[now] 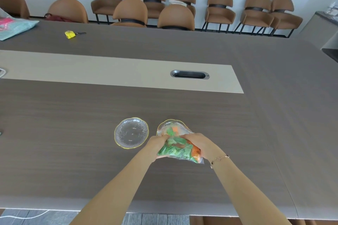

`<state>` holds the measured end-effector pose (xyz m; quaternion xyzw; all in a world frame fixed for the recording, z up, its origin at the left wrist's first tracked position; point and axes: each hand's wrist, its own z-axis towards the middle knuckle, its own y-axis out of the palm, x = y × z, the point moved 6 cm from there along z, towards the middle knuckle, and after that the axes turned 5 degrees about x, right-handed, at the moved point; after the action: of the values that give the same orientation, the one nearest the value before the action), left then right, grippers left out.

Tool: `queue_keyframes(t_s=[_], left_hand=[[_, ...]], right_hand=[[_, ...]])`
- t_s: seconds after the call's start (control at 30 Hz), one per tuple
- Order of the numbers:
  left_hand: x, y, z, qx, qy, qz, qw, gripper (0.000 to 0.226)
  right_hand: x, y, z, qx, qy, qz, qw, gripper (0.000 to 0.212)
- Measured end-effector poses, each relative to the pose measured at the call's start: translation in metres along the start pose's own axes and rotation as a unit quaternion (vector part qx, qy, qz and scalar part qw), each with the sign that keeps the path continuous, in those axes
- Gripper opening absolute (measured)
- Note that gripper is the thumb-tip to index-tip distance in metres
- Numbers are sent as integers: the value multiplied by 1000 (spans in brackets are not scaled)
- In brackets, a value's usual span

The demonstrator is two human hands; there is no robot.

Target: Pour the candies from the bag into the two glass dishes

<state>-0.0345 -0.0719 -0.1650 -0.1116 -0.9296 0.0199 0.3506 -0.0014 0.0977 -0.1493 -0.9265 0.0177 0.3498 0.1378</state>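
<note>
Well off to the left of my left hand, at the far side of the table, lies a teal and pink cloth bag, and nearer in a small yellow object. Just left of my left hand sits the left glass dish, clear with a thin gold rim and nothing in it. My left hand is clenched on the left side of the clear plastic bag, fingers curled into the plastic. The bag hangs between my two hands, packed with green and orange candies, its far end tipped over the right glass dish, which lies just beyond my fingers and is partly covered by the bag. A few green and orange pieces show at that end, though I cannot tell whether they lie in the dish or inside the plastic. My right hand grips the bag's right side, a thin bracelet at the wrist. Far beyond my right hand is a dark cable slot in the table's pale strip.
</note>
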Motion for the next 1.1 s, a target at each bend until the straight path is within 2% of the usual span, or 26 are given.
queue_keyframes(t_s=[0.13,0.17,0.27,0.37,0.53,0.8,0.9,1.1], left_hand=[[1,10,-18,-63,-8,-46,997,34],[1,12,-21,-82,-11,-54,995,32],[4,13,-29,-116,-11,-59,991,34],[13,10,-31,-121,0,-54,991,47],[35,2,-36,-82,11,-48,995,59],[55,6,-43,-80,43,-19,996,49],[56,7,-44,-82,48,-17,995,44],[58,3,-43,-93,49,-26,994,49]], right_hand=[[3,0,-7,-2,3,21,1000,33],[2,0,-9,-5,4,19,1000,36],[1,2,-7,-11,-2,22,1000,67],[-9,0,-13,-12,-11,19,1000,71],[-33,-10,-32,4,-23,31,999,57],[-43,-18,-37,4,-37,28,999,62],[-42,-17,-36,0,-37,30,999,57],[-51,-17,-43,2,-49,34,998,41]])
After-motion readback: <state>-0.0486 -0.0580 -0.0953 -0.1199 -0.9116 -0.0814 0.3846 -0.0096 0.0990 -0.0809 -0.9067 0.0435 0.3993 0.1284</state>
